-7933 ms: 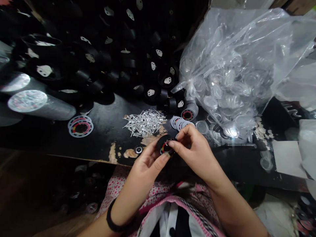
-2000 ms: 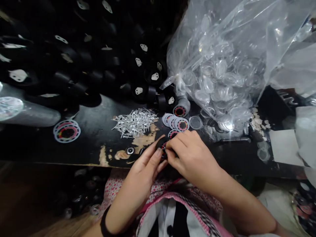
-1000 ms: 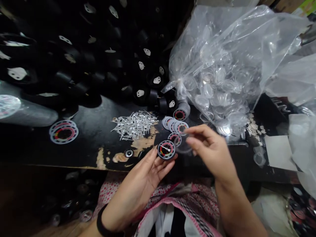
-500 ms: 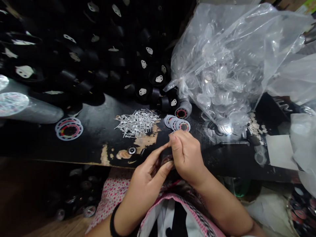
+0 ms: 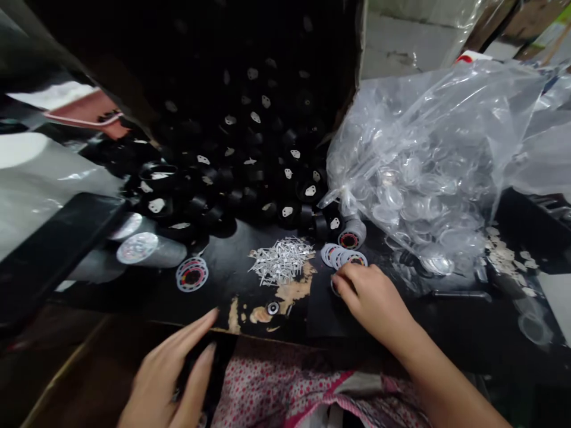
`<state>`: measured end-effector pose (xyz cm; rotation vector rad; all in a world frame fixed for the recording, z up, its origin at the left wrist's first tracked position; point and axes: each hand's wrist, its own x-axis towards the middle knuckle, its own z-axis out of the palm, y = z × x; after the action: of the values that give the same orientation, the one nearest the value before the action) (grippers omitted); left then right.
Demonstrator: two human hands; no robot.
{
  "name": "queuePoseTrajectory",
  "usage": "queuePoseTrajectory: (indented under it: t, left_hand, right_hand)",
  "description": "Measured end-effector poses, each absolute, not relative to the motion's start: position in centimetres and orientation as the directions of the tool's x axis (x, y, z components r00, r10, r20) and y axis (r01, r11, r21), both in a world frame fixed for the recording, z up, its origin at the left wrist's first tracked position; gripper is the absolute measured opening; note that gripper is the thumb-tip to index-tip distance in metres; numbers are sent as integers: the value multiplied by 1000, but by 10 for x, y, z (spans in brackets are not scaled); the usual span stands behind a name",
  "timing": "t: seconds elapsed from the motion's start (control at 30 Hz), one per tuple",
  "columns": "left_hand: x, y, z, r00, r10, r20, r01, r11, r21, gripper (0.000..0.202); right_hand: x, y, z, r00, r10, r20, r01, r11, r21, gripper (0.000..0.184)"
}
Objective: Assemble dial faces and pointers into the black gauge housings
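My right hand (image 5: 372, 297) is over the black bench just in front of a fanned row of printed dial discs (image 5: 343, 255). Its thumb and fingers are pinched together on a dial disc (image 5: 333, 288), of which only a pale curved rim shows. Low on the left, past the bench's front edge, my left hand (image 5: 172, 374) is open, fingers stretched and thumb apart. A heap of small white pointers (image 5: 282, 261) lies mid-bench. In front of it sits a small round part with a pale ring (image 5: 272, 308).
Black round housings (image 5: 214, 196) with white plates pile up at the back. A clear bag of transparent lenses (image 5: 414, 184) fills the right rear. More dial discs (image 5: 192, 274) and a wrapped cylindrical stack (image 5: 151, 249) lie left. A black rod (image 5: 461, 295) lies right.
My hands, together at the bench edge before, have parted. The left has moved down and left and opened; the right has gone forward to the dial discs. The view has tilted up.
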<state>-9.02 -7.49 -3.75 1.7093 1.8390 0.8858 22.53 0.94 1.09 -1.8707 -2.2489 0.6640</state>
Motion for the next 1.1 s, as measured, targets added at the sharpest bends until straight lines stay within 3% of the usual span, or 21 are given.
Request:
queuePoseTrajectory:
  t: [0.07, 0.13, 0.2, 0.27, 0.43, 0.5, 0.57, 0.63, 0.7, 0.73, 0.8, 0.87, 1.0, 1.1]
  left_hand:
    - [-55, -16, -20, 90, 966, 244, 702, -235, 672, 38]
    - [-21, 48, -11, 263, 881, 394, 757, -441, 481, 44]
    - [3, 101, -10, 381, 851, 362, 815, -494, 303, 55]
    - [14, 131, -14, 405, 847, 345, 822, -503, 269, 54]
    - [5, 111, -11, 357, 849, 390, 820, -485, 303, 56]
    - [3, 74, -6, 335, 838, 431, 754, -513, 410, 61]
    - [5, 32, -4, 396, 849, 350, 621, -529, 578, 61]
    - [7, -5, -8, 360, 910, 204, 510, -375, 774, 58]
    - [10, -31, -17, 229, 971, -60, 356, -27, 934, 54]
    - [11, -39, -21, 191, 957, -218, 244, 168, 955, 51]
    - [14, -49, -28, 216, 855, -472, 4, 483, 876, 47]
    - [17, -52, -29, 291, 757, -585, -169, 642, 748, 52]
    - [25, -51, -21, 353, 689, -633, -315, 724, 613, 68]
    - [30, -50, -17, 331, 703, -629, -383, 709, 591, 62]
  right_hand:
    - [224, 11, 13, -200, 969, -146, 890, 117, -440, 22]
    - [225, 8, 15, -206, 969, -135, 863, 115, -492, 23]
    - [228, 2, 17, -208, 970, -125, 829, 107, -550, 22]
    - [232, -5, 17, -193, 974, -116, 797, 87, -598, 22]
    - [229, -11, 15, -150, 980, -130, 637, -5, -771, 17]
    - [220, -9, 15, -140, 976, -167, 509, -74, -858, 19]
    - [210, -9, 17, -158, 968, -195, 406, -117, -906, 31]
    - [203, -11, 17, -206, 957, -207, 335, -130, -933, 28]
    - [202, -14, 18, -271, 936, -226, 284, -146, -948, 22]
    - [204, -15, 19, -319, 917, -241, 274, -154, -949, 22]
    - [214, -16, 21, -376, 890, -257, 327, -133, -936, 25]
    - [227, -12, 21, -331, 916, -227, 511, -28, -859, 31]
    - [245, 3, 16, -229, 961, -152, 875, 135, -464, 48]
    - [245, 9, 11, -242, 956, -167, 892, 151, -425, 37]
